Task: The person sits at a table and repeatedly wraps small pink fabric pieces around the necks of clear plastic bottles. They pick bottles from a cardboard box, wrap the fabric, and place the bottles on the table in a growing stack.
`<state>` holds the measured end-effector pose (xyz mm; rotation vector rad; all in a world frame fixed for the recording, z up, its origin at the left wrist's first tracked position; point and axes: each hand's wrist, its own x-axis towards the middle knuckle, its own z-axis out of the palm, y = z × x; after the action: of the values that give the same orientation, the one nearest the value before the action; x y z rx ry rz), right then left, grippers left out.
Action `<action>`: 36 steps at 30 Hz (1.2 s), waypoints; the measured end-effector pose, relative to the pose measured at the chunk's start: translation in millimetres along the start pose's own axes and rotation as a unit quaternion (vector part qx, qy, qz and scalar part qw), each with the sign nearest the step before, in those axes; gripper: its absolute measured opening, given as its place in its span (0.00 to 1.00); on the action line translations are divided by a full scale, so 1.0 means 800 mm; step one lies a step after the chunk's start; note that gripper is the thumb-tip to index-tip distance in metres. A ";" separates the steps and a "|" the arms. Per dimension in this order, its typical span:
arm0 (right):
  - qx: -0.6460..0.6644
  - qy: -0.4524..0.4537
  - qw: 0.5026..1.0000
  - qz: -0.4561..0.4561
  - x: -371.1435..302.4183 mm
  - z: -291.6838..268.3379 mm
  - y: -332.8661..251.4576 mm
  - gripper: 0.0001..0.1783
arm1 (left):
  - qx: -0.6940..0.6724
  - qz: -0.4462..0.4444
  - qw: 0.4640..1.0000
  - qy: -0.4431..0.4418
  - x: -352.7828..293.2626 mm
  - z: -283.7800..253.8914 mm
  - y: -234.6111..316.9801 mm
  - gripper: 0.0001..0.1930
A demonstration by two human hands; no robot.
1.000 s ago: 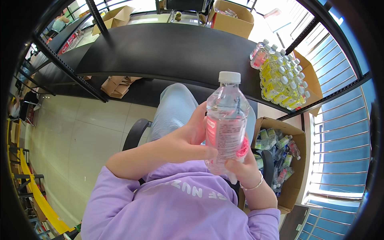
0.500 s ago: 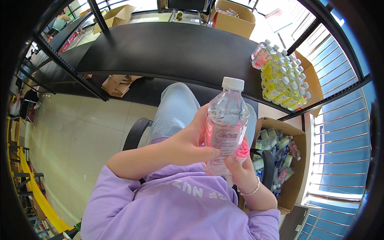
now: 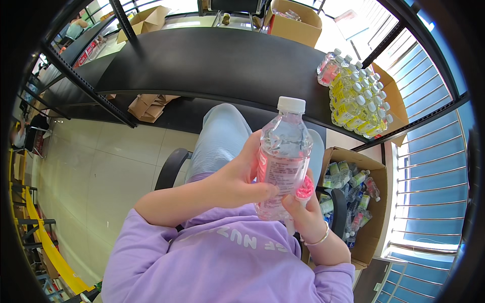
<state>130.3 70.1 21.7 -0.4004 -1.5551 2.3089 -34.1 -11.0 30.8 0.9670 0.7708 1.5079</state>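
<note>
Table (image 3: 212, 58): black top. Posts (image 3: 122, 21): black metal. Floor (image 3: 96, 161): pale, glossy tiles. Chair (image 3: 171, 170): black armrests. Second chair (image 3: 233, 5): beyond table. Rail (image 3: 46, 242): yellow, far left. Bars (image 3: 429, 205): silver, right, against blue surface (image 3: 427, 174). Light: bright, strongest upper right.

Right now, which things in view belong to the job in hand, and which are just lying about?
Likely part of it:
clear bottle with white cap, held in the left hand
pink item at the right hand, its kind unclear
capped bottles standing on the black table

Seemingly just lying about:
folded brown cardboard below the table's top
open cardboard box beyond the table, upper left
</note>
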 end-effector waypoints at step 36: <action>0.233 0.006 0.961 0.146 0.009 -0.019 0.013 0.22 | 0.004 0.062 0.997 0.041 0.003 0.000 0.008 0.30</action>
<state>128.4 82.2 6.0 -0.5454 -0.9410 2.7864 -37.2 -9.5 36.4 0.9790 0.7862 1.6616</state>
